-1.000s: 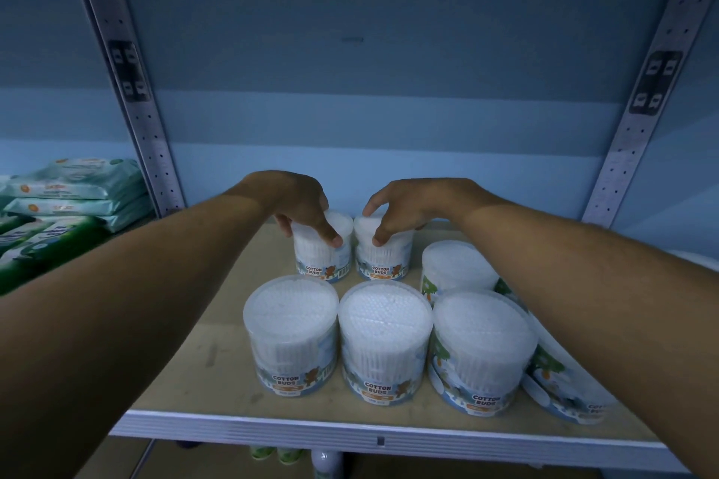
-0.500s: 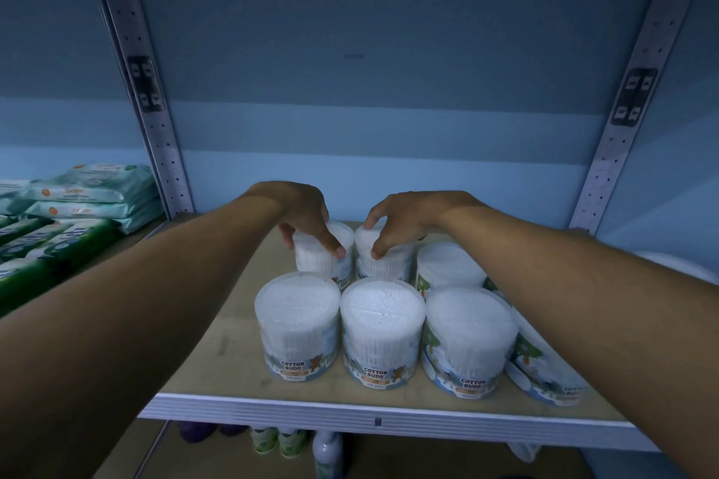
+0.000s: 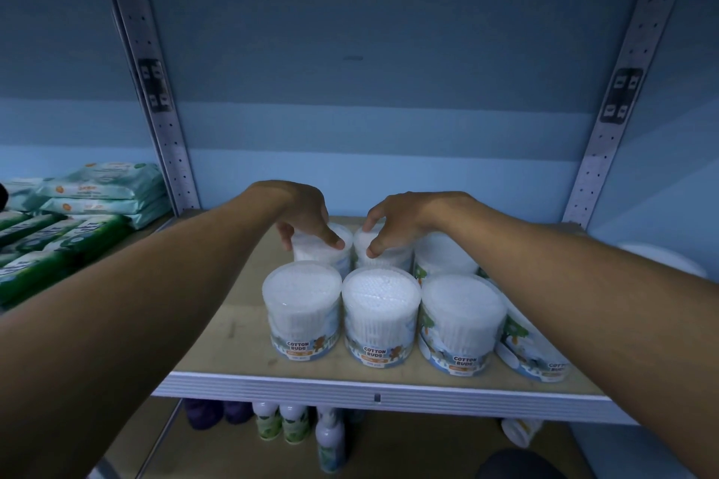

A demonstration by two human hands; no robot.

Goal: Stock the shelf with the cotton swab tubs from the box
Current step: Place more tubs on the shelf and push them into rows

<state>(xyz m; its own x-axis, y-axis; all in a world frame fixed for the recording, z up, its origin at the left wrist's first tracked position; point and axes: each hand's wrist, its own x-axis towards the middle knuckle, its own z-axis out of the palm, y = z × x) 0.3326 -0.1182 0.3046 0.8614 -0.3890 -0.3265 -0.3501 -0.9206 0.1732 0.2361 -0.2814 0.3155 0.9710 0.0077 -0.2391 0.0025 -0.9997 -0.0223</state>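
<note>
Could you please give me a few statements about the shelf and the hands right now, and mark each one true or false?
1. The left hand grips a back-row cotton bud tub. True.
2. The right hand hangs idle. False: it grips the neighbouring tub.
3. Front-row tubs stand upright on the shelf. True.
4. Wet wipe packs lie to the right. False: they lie on the left.

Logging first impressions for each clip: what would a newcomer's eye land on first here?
Two bare forearms reach in from the lower corners, the left hand and right hand each gripping the top of a cotton swab tub, the left back tub and the middle back tub. In front stands a neat front row of tubs near the shelf edge. Stacked wipe packs lie at far left.
</note>
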